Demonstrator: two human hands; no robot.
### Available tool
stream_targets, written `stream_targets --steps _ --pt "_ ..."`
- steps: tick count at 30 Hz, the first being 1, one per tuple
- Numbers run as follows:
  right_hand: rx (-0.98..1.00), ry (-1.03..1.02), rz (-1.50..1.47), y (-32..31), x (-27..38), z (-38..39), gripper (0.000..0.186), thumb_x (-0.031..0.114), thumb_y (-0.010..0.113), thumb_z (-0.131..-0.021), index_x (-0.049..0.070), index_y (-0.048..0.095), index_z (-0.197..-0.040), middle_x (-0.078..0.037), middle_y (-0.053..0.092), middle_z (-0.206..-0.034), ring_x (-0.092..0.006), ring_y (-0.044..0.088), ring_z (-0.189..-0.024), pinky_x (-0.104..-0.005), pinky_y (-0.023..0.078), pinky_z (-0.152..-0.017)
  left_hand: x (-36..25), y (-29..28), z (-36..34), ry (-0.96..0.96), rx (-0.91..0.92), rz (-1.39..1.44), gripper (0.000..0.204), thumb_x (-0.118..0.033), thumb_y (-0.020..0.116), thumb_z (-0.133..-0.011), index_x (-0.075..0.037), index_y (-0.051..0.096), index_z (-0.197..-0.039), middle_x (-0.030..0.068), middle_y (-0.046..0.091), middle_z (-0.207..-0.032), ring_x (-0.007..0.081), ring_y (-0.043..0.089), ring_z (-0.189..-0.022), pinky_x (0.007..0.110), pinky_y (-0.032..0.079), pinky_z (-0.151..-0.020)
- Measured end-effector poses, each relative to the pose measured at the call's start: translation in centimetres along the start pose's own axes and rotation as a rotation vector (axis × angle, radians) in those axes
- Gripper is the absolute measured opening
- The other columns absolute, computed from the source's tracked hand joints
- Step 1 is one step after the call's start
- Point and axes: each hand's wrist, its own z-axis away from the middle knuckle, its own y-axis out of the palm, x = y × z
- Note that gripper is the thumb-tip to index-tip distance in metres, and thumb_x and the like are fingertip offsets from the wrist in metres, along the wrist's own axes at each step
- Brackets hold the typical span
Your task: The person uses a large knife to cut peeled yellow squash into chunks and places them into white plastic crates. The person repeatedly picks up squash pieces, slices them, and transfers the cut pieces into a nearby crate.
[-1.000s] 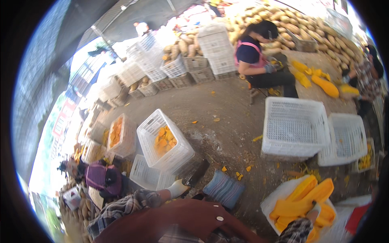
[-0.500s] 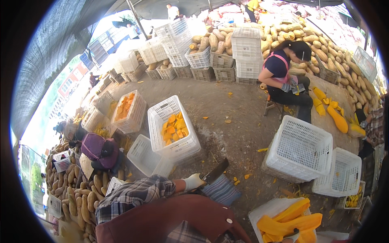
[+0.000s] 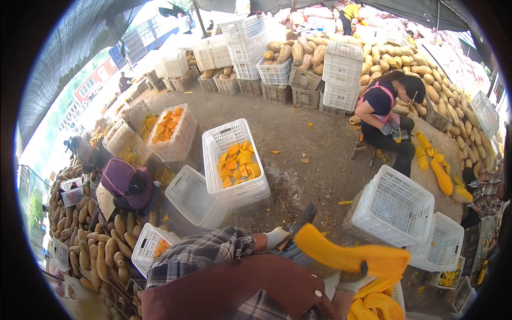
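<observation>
My left hand (image 3: pixel 275 238) in a white glove is closed on the handle of a large dark-bladed knife (image 3: pixel 303 217). My gloved right hand (image 3: pixel 353 278) grips a long peeled orange squash (image 3: pixel 330 246), raised above a white crate (image 3: pixel 397 292) that holds more peeled squashes (image 3: pixel 376 309) at the lower right. A striped cloth pad (image 3: pixel 298 256) lies just below the knife, partly hidden by the blade and squash.
Crates of cut orange pieces (image 3: pixel 240 162) stand ahead and left, empty crates (image 3: pixel 394 198) at right. A worker in a pink apron (image 3: pixel 381 104) sits beside squash piles (image 3: pixel 458 112); another in plaid (image 3: pixel 488 197) is at right, one with a purple backpack (image 3: pixel 122 181) at left.
My right hand has lifted a peeled squash up and leftward out of the lower-right crate, toward the knife. My left hand has moved slightly right with the knife. The view has shifted.
</observation>
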Motion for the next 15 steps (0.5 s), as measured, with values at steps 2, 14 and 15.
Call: stream_targets --steps 2,14,15 --pt "0.025 0.145 -0.104 6.3 -4.1 -0.6 0.061 0.033 0.069 -0.081 0.010 0.052 -0.135 -0.013 0.058 -0.131 -0.0341 0.055 -0.121 -0.0529 0.042 -0.107 0.6 -1.0 -0.6 -0.008 -0.016 0.561 0.033 -0.028 0.056 -0.100 -0.004 0.060 -0.123 0.0106 0.068 -0.107 0.0247 0.065 -0.090 0.039 0.053 -0.080" --pt "0.037 0.140 0.133 29.1 -21.2 -2.9 0.052 0.008 0.067 -0.082 0.011 0.052 -0.132 -0.010 0.060 -0.124 -0.0311 0.057 -0.119 -0.0494 0.046 -0.104 -0.4 -26.8 0.8 0.314 0.531 1.276 0.036 -0.031 0.054 -0.101 -0.007 0.056 -0.128 0.0097 0.066 -0.113 0.0264 0.064 -0.099 0.040 0.052 -0.087" --pt "0.171 0.073 0.102 30.1 -22.0 -2.9 0.052 0.006 0.065 -0.083 0.012 0.052 -0.133 -0.009 0.060 -0.124 -0.0302 0.057 -0.119 -0.0487 0.048 -0.102 -0.7 -29.6 1.2 0.335 0.527 1.294 0.037 -0.031 0.054 -0.101 -0.007 0.056 -0.129 0.0096 0.066 -0.114 0.0265 0.064 -0.100 0.040 0.052 -0.088"
